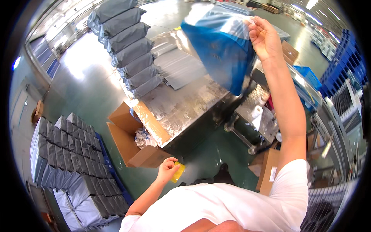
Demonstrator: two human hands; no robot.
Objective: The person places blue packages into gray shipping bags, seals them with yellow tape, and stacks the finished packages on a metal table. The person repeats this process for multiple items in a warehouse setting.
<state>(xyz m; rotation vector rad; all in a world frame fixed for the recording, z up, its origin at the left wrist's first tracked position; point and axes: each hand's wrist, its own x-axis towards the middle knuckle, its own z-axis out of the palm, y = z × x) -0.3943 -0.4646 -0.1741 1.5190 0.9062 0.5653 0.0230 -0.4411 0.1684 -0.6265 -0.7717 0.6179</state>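
Blue bag [228,54], blurred, hangs pinched in the right hand [264,38], probably over the counter [174,110]; left hand [167,169] clasps a yellow slip [178,172]. Lifting seems the step; next calls for controlled lowering.

Single head-worn fisheye view, close above wearer's shirt [216,205], facing down and forward over table [183,104].

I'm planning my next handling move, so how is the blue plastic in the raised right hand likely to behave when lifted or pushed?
The blue plastic is probably floppy: it hangs down to a narrow point. It's likely light for its size, since the right hand has it only pinched near an upper edge. Its glossy highlights suggest it may slide easily.
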